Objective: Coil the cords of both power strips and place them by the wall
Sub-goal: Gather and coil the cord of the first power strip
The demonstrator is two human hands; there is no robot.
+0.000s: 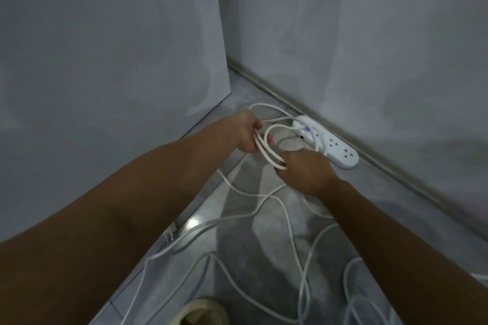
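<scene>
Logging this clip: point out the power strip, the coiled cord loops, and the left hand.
power strip (336,145), head view, top face by the sockets
cord loops (268,152), head view, bunched strands between the hands
left hand (247,132), head view, back of hand

Narrow grey tiled floor (264,219) corridor, hemmed by a grey panel (105,60) at 9 o'clock and a grey wall (369,34) at 3. White oblong plastic power strip (330,144) blocks the skirting at 1 o'clock. Loose white cord (287,221) loops clutter 6 o'clock; bare floor at 12.
</scene>
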